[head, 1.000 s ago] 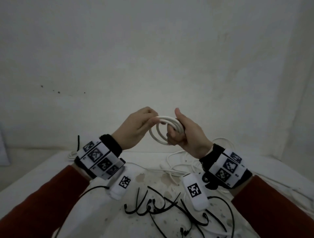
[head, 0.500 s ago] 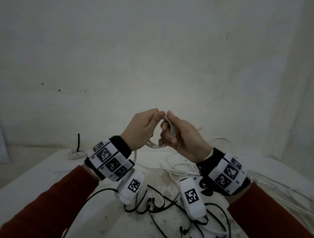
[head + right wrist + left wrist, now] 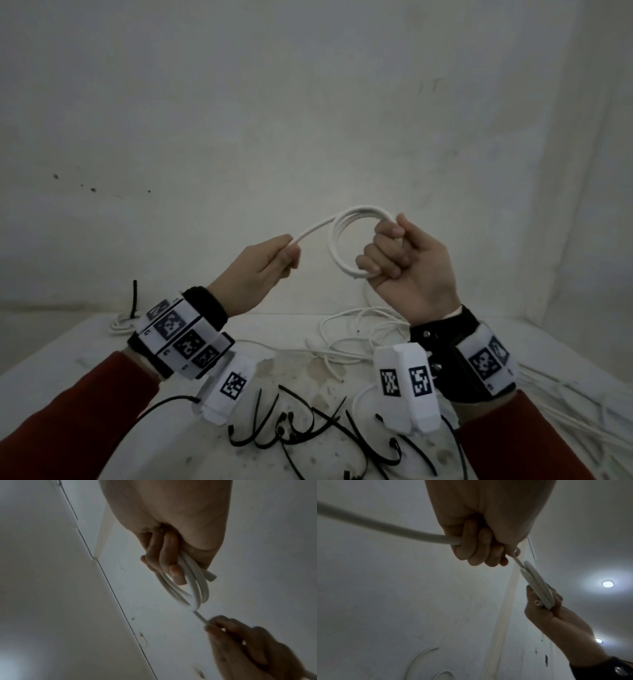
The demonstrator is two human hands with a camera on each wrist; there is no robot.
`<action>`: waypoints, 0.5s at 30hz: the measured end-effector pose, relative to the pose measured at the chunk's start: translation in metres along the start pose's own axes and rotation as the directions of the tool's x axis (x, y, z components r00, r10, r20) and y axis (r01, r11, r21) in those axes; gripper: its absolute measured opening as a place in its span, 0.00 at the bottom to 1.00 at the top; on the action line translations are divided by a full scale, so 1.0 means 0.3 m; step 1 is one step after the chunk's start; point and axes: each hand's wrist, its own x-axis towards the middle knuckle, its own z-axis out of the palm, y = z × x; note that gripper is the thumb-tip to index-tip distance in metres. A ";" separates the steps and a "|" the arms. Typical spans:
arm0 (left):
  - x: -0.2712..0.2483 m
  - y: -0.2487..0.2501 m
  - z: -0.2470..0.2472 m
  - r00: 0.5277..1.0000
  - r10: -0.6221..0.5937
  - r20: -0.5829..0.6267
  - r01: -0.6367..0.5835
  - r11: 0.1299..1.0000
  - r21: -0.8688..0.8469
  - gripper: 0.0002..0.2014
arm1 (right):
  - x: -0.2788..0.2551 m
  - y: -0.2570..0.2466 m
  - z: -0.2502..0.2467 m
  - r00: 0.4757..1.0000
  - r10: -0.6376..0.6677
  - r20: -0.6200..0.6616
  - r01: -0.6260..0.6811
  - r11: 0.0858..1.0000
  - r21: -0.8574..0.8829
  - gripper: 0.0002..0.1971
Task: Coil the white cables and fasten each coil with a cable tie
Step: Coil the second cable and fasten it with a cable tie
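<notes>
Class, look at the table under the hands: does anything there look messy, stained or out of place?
Yes. The table top shows brownish stains, black cable ties lie crisscrossed in a heap, and loose white cables sprawl uncoiled behind them.

Hands and coil above the worktop (image 3: 102, 356)

We see the coil (image 3: 346, 246) between left hand (image 3: 255, 274) and right hand (image 3: 407, 263); cable ties (image 3: 291, 428) lie below, nearer us.

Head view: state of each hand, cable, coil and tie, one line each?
white coil: several loops, held in the air, no tie on it.
free strand: runs from the coil to the left hand.
right hand: grips the coil.
left hand: pinches the free strand.
black cable ties: loose on the table.
loose white cables: uncoiled on the table.
tied coil: far left, black tie upright.
</notes>
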 end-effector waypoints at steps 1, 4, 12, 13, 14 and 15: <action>-0.007 -0.023 -0.002 1.000 0.002 -0.014 -0.001 0.999 0.041 0.16 | -0.007 -0.018 -0.006 0.999 -0.050 -0.001 0.050 0.998 0.028 0.18; -0.028 -0.086 -0.003 0.999 -0.008 -0.041 0.015 0.983 0.183 0.14 | -0.026 -0.069 -0.013 0.974 -0.223 -0.042 0.226 0.969 0.102 0.18; -0.038 -0.089 0.026 0.998 0.049 -0.045 -0.004 0.718 0.696 0.16 | -0.003 -0.113 0.004 0.814 -0.533 -0.231 0.573 0.803 0.167 0.18; -0.039 -0.079 0.033 0.989 0.144 -0.017 -0.082 0.657 0.749 0.17 | 0.013 -0.113 0.006 0.797 -0.555 -0.239 0.592 0.797 0.122 0.17; -0.041 -0.064 0.038 0.976 0.216 0.029 -0.158 0.611 0.776 0.16 | 0.029 -0.113 0.009 0.779 -0.577 -0.244 0.605 0.794 0.055 0.17; -0.043 -0.049 0.038 0.964 0.252 0.082 -0.218 0.575 0.789 0.15 | 0.044 -0.110 0.012 0.763 -0.599 -0.243 0.613 0.790 -0.023 0.16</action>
